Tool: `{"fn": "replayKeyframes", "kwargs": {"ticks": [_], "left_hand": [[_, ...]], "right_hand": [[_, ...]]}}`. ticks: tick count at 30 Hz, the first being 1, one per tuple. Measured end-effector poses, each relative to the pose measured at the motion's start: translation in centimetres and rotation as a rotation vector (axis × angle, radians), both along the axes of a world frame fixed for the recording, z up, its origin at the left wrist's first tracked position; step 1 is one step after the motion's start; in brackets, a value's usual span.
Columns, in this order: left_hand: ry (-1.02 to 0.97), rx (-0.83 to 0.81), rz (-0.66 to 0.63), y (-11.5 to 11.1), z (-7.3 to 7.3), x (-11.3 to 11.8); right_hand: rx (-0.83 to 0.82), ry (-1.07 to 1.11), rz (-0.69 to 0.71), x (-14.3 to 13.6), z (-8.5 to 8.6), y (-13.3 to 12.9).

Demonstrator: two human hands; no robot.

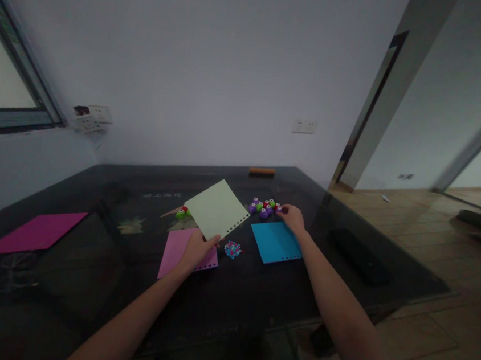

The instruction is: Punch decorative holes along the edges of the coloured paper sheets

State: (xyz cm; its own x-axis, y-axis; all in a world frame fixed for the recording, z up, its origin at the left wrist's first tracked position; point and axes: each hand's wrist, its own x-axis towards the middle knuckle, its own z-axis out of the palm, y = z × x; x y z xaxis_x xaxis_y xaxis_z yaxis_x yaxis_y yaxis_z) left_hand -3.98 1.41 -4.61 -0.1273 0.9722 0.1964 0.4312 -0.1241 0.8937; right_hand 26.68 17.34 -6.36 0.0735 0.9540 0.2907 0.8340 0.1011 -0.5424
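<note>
My left hand (199, 248) grips a pale cream sheet (217, 207) by its lower corner, thumb on top. The sheet is tilted above the table and has a row of punched holes along one edge. Under that hand lies a pink punched sheet (172, 248), partly covered by the hand. My right hand (294, 216) reaches to a cluster of small purple, green and red toys with eyes (264, 212); its fingertips close on a purple one (279, 208) at the cluster's right end. Below the right wrist lies a blue punched sheet (275, 243), partly hidden by the forearm.
A pile of small pink and blue beads (232, 250) lies between the sheets. Green and red toys (182, 213) show beside the cream sheet. A magenta sheet (35, 233) is at left, a black case (359, 255) at right, an orange-brown block (262, 172) at the back.
</note>
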Motion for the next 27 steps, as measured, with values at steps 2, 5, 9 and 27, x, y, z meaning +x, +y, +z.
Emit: {"fn": "replayKeyframes", "kwargs": {"ticks": [2,5,9,27], "left_hand": [[0.006,-0.002,-0.017,0.05,-0.07,0.01],[0.015,-0.006,-0.020,0.04,-0.03,-0.01],[0.042,-0.033,-0.010,-0.07,0.20,0.09],[0.027,-0.031,-0.021,-0.46,0.62,0.27]], "right_hand": [[-0.024,-0.021,0.008,-0.02,-0.09,-0.01],[-0.026,-0.035,0.030,-0.03,-0.27,-0.01],[-0.011,-0.057,0.075,-0.01,-0.48,0.09],[0.014,-0.113,0.039,-0.28,-0.40,0.07]]}}
